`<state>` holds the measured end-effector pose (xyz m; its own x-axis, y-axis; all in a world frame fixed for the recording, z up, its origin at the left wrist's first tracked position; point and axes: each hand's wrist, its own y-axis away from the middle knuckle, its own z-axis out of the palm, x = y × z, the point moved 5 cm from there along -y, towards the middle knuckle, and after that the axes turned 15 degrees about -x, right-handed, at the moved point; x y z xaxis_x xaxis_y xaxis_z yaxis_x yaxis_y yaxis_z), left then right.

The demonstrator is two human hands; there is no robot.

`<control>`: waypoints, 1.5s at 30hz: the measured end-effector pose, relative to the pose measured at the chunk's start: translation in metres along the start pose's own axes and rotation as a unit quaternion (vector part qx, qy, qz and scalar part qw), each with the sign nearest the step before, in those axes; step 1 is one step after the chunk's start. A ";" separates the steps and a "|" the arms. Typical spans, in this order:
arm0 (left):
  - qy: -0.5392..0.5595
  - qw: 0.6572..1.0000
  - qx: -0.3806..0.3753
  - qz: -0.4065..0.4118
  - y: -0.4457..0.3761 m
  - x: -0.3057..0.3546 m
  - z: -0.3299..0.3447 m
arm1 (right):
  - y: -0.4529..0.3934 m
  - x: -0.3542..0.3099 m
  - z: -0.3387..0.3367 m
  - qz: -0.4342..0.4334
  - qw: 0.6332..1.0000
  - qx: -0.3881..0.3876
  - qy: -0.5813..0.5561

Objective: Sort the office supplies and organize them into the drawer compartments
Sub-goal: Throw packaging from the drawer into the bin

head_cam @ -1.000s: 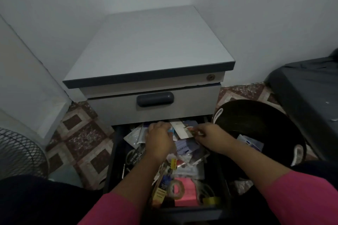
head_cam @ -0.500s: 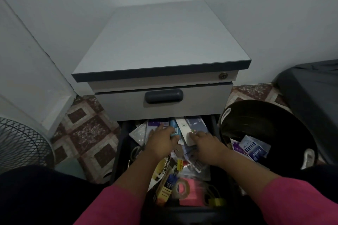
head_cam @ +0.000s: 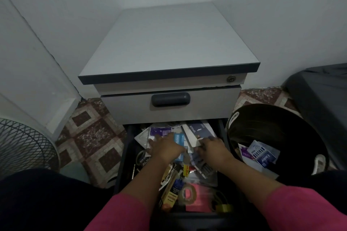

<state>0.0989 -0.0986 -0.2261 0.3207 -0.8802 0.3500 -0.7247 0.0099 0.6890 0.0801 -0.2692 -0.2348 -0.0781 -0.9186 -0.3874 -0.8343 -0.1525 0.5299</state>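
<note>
Dim corner of a room, patterned floor tiles (head_cam: pixel 90 137) under a grey cabinet (head_cam: pixel 169 43) whose lower drawer (head_cam: pixel 127 148) is pulled out toward the person; its upper drawer is closed; a black bin (head_cam: pixel 272 124) stands just right of the open drawer and already holds a few packets (head_cam: pixel 262 154). Both hands work at the far end of the drawer, side by side; the left hand (head_cam: pixel 166 148) lies palm down with fingers spread over a blue packet (head_cam: pixel 178 139) and the papers there, flat and relaxed, apparently pressing or sifting and not gripping; the right hand (head_cam: pixel 213 149) has its fingers curled at the near end of a white card (head_cam: pixel 191 137), but whether it pinches the card I cannot tell. That card runs lengthwise away from the person, its long axis pointing to the drawer's back; it lies between the hands, nearer the right one. Unsorted supplies fill the drawer from back to front: a tape roll (head_cam: pixel 185 193) on pink sticky notes (head_cam: pixel 199 199) near the front, a yellow box (head_cam: pixel 170 193) beside them; no dividers show under the heap. Sorting looks barely begun; the right hand seems best placed to draw the card out toward the person.
</note>
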 end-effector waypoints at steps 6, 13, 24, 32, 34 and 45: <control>0.010 0.999 -0.028 0.026 0.004 -0.002 -0.003 | 0.006 -0.004 -0.008 -0.004 0.999 0.016 -0.045; -0.021 0.999 0.022 0.029 0.011 0.008 -0.004 | 0.012 -0.010 -0.008 0.022 0.999 0.029 -0.024; 0.026 0.998 0.047 -0.016 0.014 -0.010 -0.002 | 0.008 -0.008 -0.007 0.075 0.989 0.060 -0.116; 0.021 0.988 0.150 -0.007 0.023 -0.003 -0.014 | 0.012 -0.005 -0.008 0.112 0.965 0.064 -0.227; -0.027 0.988 0.149 -0.001 0.026 0.000 -0.011 | 0.011 -0.005 -0.011 0.096 0.948 0.089 -0.291; -0.017 0.989 0.137 0.053 0.029 -0.002 -0.002 | 0.023 -0.007 -0.041 0.075 0.865 0.053 -0.493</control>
<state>0.0788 -0.0950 -0.2057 0.2171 -0.8963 0.3866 -0.8931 -0.0225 0.4493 0.0842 -0.2812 -0.1894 -0.5741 -0.1594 -0.8031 -0.8155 0.0233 0.5783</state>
